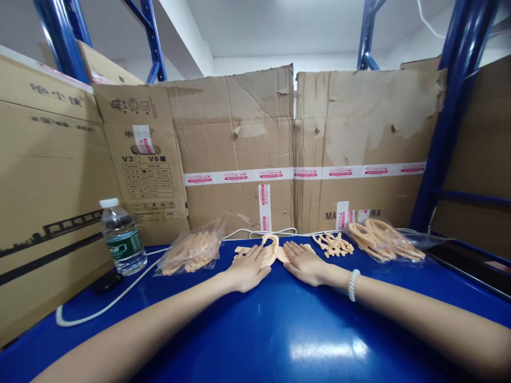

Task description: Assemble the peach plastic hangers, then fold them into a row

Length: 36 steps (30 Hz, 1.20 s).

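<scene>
A peach-coloured plastic hanger (272, 239) lies on the blue table, its curved hook pointing away from me. My left hand (249, 270) rests flat on its left part, fingers stretched out. On the right part my right hand (305, 264) lies flat too, with a pale beaded bracelet at the wrist. Both palms cover much of the hanger, so I cannot tell whether it is one piece or several stacked. Just right of my right hand is a loose heap of small peach plastic parts (333, 244).
Clear plastic bags of peach parts lie at left (194, 250) and right (379, 239). A water bottle (123, 239), a black mouse-like object (107, 282) and a white cable (91, 318) are at far left. Cardboard sheets (239, 138) wall the back; a dark flat device (471, 266) is at right.
</scene>
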Tool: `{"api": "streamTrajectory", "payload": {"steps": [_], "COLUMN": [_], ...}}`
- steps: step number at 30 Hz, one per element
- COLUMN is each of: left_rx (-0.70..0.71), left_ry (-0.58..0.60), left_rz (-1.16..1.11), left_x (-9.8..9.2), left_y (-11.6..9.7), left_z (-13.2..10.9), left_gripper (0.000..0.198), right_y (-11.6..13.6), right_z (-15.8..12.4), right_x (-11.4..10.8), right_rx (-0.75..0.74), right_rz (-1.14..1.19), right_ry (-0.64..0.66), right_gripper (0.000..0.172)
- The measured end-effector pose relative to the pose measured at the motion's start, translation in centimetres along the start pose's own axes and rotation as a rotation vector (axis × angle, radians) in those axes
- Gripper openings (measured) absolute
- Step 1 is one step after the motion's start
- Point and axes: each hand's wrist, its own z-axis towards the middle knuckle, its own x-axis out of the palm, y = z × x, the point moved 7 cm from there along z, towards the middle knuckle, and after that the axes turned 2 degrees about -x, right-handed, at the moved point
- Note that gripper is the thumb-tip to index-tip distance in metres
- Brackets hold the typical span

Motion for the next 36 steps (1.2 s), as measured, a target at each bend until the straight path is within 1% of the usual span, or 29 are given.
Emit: {"api": "streamTrajectory", "payload": {"steps": [2, 4, 7, 10, 11, 13, 16, 19, 23, 30, 33, 36], "left_rx": [0.013, 0.012, 0.024, 0.076, 0.088, 0.103, 0.111, 0.103, 0.108, 0.1, 0.11, 0.103], "left_ry": [-0.034, -0.1, -0.214, -0.281, -0.293, -0.315, -0.353, -0.385, -0.391, -0.38, -0.361, -0.35], "left_rz": [0.002, 0.01, 0.025, 0.021, 0.016, 0.004, -0.019, -0.045, -0.09, -0.252, -0.29, -0.313], "left_x": [-0.1, -0.6, -1.7, -2.7, -2.9, -2.9, -2.3, -1.7, -1.1, -0.7, -0.7, -0.9], "left_y": [0.3, 0.3, -0.4, -1.3, -1.4, -1.5, -1.1, -0.5, 0.1, 0.8, 0.6, 0.5], "left_z": [0.7, 0.8, -0.4, -2.4, -3.0, -4.0, -4.6, -4.6, -4.3, -3.9, -3.7, -3.6], "left_gripper": [0.065, 0.063, 0.058, 0.047, 0.043, 0.036, 0.033, 0.029, 0.025, 0.025, 0.02, 0.017], "right_y": [-0.3, -0.4, -1.5, -4.4, -5.5, -7.4, -8.9, -9.3, -9.3, -10.2, -10.5, -10.9], "right_z": [0.6, 0.7, -0.1, -2.1, -2.9, -4.3, -6.0, -6.9, -7.1, -7.3, -7.4, -7.7], "right_x": [0.0, -0.5, -2.4, -5.0, -5.6, -6.3, -6.2, -5.5, -4.7, -4.5, -4.6, -4.8], "right_rx": [-0.003, -0.016, -0.006, 0.069, 0.089, 0.08, 0.032, -0.001, -0.036, -0.064, -0.054, 0.026], "right_rz": [0.004, 0.005, -0.006, -0.022, -0.025, -0.022, -0.008, 0.01, 0.057, 0.175, 0.221, 0.295], "right_ry": [-0.011, -0.05, -0.18, -0.312, -0.331, -0.335, -0.325, -0.333, -0.373, -0.495, -0.552, -0.611], "right_gripper": [0.068, 0.066, 0.059, 0.043, 0.038, 0.028, 0.022, 0.023, 0.021, 0.023, 0.028, 0.032]}}
